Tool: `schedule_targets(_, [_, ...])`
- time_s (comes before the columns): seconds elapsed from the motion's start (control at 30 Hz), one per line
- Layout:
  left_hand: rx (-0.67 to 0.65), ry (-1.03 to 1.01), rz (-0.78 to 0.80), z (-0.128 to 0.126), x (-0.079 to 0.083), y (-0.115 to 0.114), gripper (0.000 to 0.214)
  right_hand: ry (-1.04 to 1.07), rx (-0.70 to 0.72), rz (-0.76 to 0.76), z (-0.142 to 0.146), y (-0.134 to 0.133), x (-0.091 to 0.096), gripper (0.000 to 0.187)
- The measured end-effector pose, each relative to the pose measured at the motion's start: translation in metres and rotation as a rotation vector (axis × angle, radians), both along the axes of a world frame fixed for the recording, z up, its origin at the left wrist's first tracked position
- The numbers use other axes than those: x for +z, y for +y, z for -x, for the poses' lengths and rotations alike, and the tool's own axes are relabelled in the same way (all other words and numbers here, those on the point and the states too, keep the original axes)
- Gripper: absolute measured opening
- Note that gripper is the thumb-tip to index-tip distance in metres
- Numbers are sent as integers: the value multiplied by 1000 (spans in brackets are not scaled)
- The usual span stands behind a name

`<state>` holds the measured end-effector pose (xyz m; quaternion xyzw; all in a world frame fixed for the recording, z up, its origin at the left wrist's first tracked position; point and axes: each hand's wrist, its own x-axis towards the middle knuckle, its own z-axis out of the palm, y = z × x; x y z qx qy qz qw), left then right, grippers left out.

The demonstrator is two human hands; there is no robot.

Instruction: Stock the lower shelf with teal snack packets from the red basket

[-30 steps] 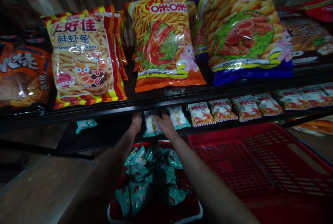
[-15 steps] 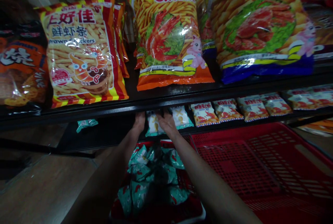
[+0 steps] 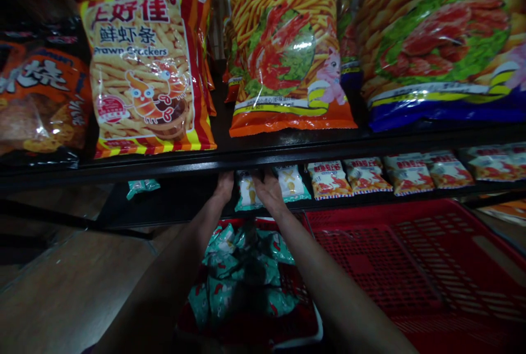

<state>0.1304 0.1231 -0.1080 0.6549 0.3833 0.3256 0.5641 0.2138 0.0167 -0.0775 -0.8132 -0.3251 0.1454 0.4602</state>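
Observation:
Both my hands reach under the upper shelf to the lower shelf [image 3: 172,209]. My left hand [image 3: 224,187] and my right hand [image 3: 269,192] lie on either side of a small teal and white snack packet [image 3: 247,196], touching its edges. The fingertips are hidden behind the upper shelf's front lip, so the grip itself is unseen. A second teal packet [image 3: 291,184] stands just right of my right hand. Below my arms a red basket [image 3: 304,329] holds several more teal packets [image 3: 240,277].
The upper shelf [image 3: 263,154] carries large prawn cracker bags [image 3: 143,69] and orange [image 3: 287,47] and blue [image 3: 435,41] bags. Small red and white packets [image 3: 390,176] line the lower shelf to the right. A lone teal packet [image 3: 142,187] lies at left. Another red basket [image 3: 411,266] stands at right.
The view has moved closer to the shelves and shifted slightly right. Both hands stay at the same teal packet on the lower shelf.

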Motion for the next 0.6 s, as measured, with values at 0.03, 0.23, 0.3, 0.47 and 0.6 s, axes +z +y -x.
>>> schedule_targets(0.03, [-3, 24, -26, 1, 3, -1, 30, -9, 0, 0, 1, 0, 1, 46])
schedule_targets(0.23, [25, 151, -102, 6, 14, -3, 29, -76, 25, 12, 8, -1, 6, 47])
schedule_targets(0.3, [88, 209, -131, 9, 16, -3, 28, -108, 36, 26, 14, -2, 9, 47])
schedule_targets(0.47, [189, 242, -237, 28, 34, -16, 28, -204, 66, 27, 31, -10, 27, 47])
schedule_targets(0.6, [-82, 260, -586, 54, 47, -54, 27, -284, 40, 8, 40, -15, 56, 41])
